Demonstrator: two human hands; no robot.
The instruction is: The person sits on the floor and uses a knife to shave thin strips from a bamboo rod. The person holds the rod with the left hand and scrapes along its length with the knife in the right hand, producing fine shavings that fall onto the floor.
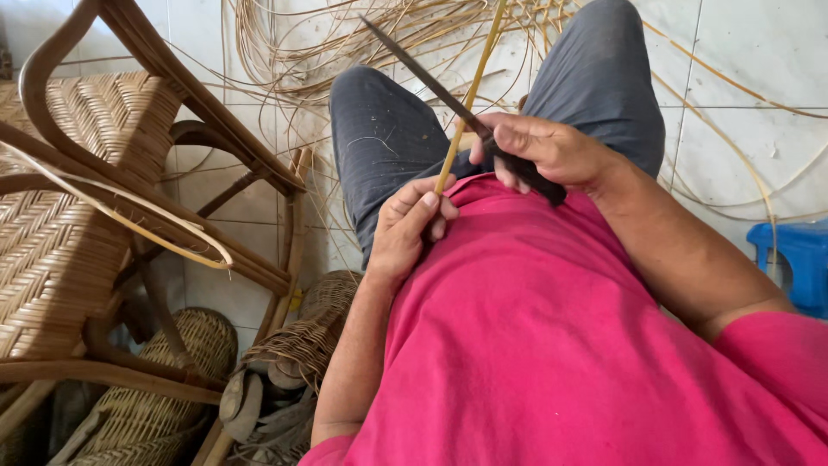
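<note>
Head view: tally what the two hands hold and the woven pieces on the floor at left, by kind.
Rattan strip, pinched by the left hand: 1
Dark knife, gripped by the right hand: 1
Woven chair: 1
Woven baskets: 2
Total: 5

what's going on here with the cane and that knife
A seated person in a pink shirt is working a thin yellow cane strip with a dark knife. The left hand pinches the strip's lower end at the lap; the right hand has the knife handle in its grip, blade laid across the strip. A woven rattan chair stands to the left, with loose cane on the tiled floor.
</note>
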